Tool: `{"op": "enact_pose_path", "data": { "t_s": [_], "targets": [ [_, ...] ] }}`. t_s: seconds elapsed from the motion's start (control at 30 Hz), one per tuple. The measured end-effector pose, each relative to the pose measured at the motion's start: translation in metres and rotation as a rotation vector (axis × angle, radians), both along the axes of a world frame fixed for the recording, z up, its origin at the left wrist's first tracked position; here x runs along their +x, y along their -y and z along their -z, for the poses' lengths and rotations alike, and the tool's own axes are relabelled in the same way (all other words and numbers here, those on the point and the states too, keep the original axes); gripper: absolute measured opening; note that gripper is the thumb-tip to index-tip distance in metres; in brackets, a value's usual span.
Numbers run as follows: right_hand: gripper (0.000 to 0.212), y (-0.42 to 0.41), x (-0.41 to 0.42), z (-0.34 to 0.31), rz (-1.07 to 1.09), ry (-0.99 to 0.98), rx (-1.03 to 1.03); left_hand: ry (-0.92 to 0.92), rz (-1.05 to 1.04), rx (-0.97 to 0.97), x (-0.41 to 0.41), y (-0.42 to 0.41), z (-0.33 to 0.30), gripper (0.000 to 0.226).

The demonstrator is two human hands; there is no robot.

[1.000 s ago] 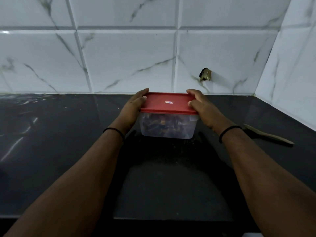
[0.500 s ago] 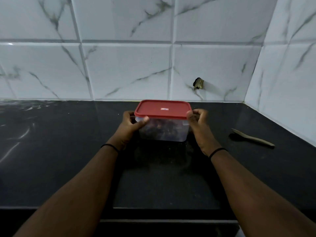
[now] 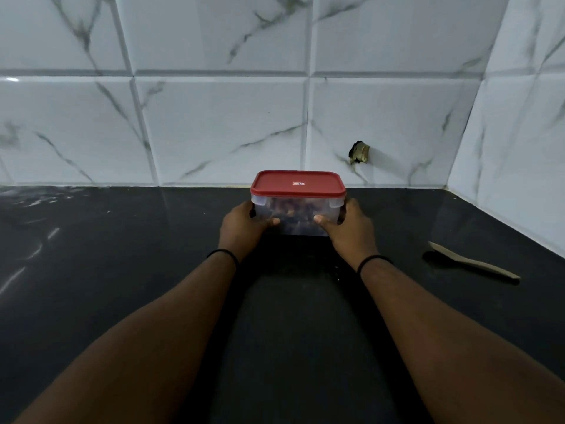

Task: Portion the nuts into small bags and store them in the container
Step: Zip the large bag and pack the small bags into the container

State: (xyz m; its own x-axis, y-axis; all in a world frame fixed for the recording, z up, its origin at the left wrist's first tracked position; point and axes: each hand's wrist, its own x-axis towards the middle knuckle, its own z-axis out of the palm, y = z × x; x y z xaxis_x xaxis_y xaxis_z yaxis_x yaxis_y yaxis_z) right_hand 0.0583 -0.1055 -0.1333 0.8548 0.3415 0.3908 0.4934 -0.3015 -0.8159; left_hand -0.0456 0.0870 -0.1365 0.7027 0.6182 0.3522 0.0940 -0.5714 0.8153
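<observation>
**Lidded container gripped at both ends, close to the back wall**

Two bare forearms reach forward over the black countertop [image 3: 122, 270], each wrist ringed by a thin black band [image 3: 224, 254]. The left hand [image 3: 241, 229] clasps the left end of the container [image 3: 298, 217] and the right hand [image 3: 351, 232] clasps the right end, both thumbs pressed on its near wall. The container is clear plastic, and dark brown contents show through its sides, too blurred to make out singly. It stands on the countertop near the tiled wall [image 3: 214, 127]. Its red lid [image 3: 297, 183] is seated on top and carries a small white label [image 3: 298, 183] whose writing is too small to read. A wooden spoon [image 3: 472, 263] lies well apart to the right. On the wall behind, a brass fitting [image 3: 360, 152] sticks out of a tile.
</observation>
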Motion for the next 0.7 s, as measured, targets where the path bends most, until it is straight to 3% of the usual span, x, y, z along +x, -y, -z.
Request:
{"op": "enact_pose_path", "data": {
  "t_s": [0.53,0.63,0.7],
  "targets": [
    [0.060,-0.059,0.096,0.000,0.110,0.094,-0.327,-0.108,-0.069,0.088,0.091,-0.054,0.000,0.043],
    [0.071,-0.066,0.084,0.003,0.155,0.104,-0.310,-0.115,-0.119,0.014,0.089,-0.055,0.001,0.070],
    [0.064,-0.059,0.071,0.000,0.198,0.170,-0.280,-0.082,-0.190,0.033,0.081,-0.048,0.000,0.083]
  ]
}}
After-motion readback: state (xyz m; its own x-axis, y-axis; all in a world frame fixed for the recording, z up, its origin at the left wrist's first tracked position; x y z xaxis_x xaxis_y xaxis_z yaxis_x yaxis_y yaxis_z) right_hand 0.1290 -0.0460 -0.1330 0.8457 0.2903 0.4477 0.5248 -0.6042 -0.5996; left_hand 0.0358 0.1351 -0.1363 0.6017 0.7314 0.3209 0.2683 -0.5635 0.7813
